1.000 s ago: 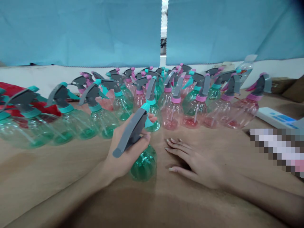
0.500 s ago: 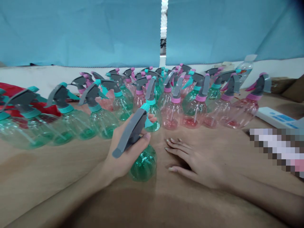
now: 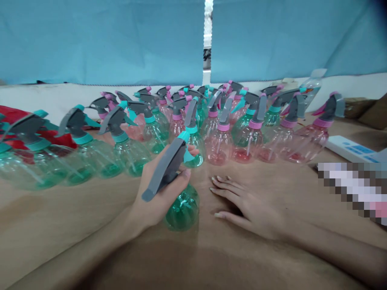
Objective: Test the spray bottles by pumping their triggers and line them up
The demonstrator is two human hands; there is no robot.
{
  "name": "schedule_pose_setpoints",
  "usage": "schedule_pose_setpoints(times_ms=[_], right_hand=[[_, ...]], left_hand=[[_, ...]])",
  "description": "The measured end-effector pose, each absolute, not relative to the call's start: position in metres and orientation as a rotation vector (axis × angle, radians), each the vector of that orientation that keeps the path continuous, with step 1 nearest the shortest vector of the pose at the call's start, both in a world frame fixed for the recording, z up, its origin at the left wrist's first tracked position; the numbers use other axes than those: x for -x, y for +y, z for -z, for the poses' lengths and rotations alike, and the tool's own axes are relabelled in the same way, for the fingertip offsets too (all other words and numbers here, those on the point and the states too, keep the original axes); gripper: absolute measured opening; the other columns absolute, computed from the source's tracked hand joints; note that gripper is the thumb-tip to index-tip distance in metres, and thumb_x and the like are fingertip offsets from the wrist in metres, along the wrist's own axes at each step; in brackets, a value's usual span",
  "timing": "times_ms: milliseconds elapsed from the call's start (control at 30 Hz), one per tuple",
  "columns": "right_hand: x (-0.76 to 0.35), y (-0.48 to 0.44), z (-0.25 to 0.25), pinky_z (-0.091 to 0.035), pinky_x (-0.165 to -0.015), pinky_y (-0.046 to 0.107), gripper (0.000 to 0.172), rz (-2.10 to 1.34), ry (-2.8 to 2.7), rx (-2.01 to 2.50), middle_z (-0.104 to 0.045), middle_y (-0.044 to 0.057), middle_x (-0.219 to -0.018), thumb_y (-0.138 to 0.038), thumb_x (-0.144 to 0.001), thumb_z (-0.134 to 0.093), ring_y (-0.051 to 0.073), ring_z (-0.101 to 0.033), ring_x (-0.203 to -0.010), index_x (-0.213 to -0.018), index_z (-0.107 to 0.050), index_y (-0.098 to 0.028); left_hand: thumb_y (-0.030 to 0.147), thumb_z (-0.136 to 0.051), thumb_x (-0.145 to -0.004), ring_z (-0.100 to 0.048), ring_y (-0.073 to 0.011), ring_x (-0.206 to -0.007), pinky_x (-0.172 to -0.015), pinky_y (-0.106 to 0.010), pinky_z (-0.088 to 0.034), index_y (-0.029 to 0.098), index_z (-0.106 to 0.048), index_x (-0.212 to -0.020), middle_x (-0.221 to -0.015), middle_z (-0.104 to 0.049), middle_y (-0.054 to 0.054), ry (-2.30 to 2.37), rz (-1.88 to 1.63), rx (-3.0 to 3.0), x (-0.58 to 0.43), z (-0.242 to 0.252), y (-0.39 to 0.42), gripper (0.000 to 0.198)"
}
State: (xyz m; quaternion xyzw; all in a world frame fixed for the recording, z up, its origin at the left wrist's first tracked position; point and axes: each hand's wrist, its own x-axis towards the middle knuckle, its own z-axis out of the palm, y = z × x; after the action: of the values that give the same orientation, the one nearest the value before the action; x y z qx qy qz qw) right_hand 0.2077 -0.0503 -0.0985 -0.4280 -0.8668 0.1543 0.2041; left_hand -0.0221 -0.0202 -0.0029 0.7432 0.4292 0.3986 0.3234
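Toward the near edge of the table [image 3: 60,225], around the middle of its width, a green bottle [image 3: 183,211] is in the grip of the left hand [image 3: 159,207]. The fingers curl round its neck from the far side and the thumb closes on the near side, beneath the grey spray head [image 3: 161,173], whose handle slants back toward the wrist.

Almost nothing differs from a second ago: bottle and hand keep the same spot, and the whole view has slid only very slightly. That reads as a pause, with the bottle being steadied rather than carried; its base seems to rest on the table.

The right hand [image 3: 248,205] stays put as well, palm down on the table to the right of the bottle and apart from it, fingers loosely spread, pinching nothing.

Behind them, the standing bottles keep their places: green bottles [image 3: 137,161] toward the left edge, pink bottles [image 3: 217,149] toward the right, and both colours packed together nearer the far edge. None appears to have joined or left the group. A white device [image 3: 347,147] lies near the right edge, also unmoved, beside a pixelated patch too coarse to read.
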Motion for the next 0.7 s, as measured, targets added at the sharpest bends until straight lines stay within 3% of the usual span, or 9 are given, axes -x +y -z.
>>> schedule_pose_setpoints(times_ms=[100,300,367,467,700], right_hand=[[-0.2075,-0.0506,0.0987,-0.030,-0.113,0.050,0.059,-0.419,-2.419,1.200,-0.039,0.007,-0.149,-0.051,-0.090,-0.050,0.026,-0.034,-0.137,-0.141,-0.041,-0.022],[-0.2067,-0.0513,0.0957,-0.030,-0.113,0.048,0.061,-0.414,-2.459,1.232,-0.037,0.007,-0.150,-0.053,-0.091,-0.046,0.025,-0.033,-0.138,-0.141,-0.042,-0.019],[-0.2067,-0.0512,0.0950,-0.030,-0.113,0.048,0.061,-0.410,-2.461,1.232,-0.038,0.007,-0.149,-0.053,-0.091,-0.046,0.025,-0.033,-0.138,-0.141,-0.042,-0.019],[-0.2068,-0.0506,0.0957,-0.029,-0.114,0.048,0.060,-0.396,-2.477,1.236,-0.037,0.007,-0.150,-0.054,-0.091,-0.045,0.024,-0.033,-0.138,-0.140,-0.042,-0.019],[-0.2070,-0.0497,0.0991,-0.028,-0.114,0.047,0.062,-0.386,-2.483,1.243,-0.036,0.006,-0.150,-0.055,-0.091,-0.044,0.023,-0.031,-0.139,-0.140,-0.042,-0.018]], left_hand=[[0.023,-0.052,-0.083,-0.046,-0.0125,-0.055,-0.054,-0.026,-0.039,0.028,-0.057,-0.115,-0.076,-0.061,0.003,1.119,-1.060,-1.945,0.0203,0.0013,-0.0199,0.032],[0.018,-0.056,-0.078,-0.053,-0.0114,-0.065,-0.060,-0.026,-0.043,0.025,-0.063,-0.091,-0.113,-0.062,0.001,1.102,-1.100,-1.926,0.0217,0.0021,-0.0202,0.016],[0.019,-0.056,-0.079,-0.053,-0.0116,-0.061,-0.060,-0.027,-0.043,0.028,-0.063,-0.097,-0.104,-0.065,0.003,1.092,-1.077,-1.922,0.0244,0.0047,-0.0194,0.022],[0.018,-0.054,-0.079,-0.048,-0.0118,-0.052,-0.061,-0.028,-0.043,0.030,-0.060,-0.109,-0.075,-0.061,0.006,1.053,-1.044,-1.943,0.0278,0.0056,-0.0181,0.033],[0.019,-0.049,-0.077,-0.041,-0.0123,-0.047,-0.048,-0.026,-0.034,0.025,-0.059,-0.095,-0.054,-0.039,0.007,1.088,-1.007,-2.067,0.0261,-0.0026,-0.0189,0.022]])
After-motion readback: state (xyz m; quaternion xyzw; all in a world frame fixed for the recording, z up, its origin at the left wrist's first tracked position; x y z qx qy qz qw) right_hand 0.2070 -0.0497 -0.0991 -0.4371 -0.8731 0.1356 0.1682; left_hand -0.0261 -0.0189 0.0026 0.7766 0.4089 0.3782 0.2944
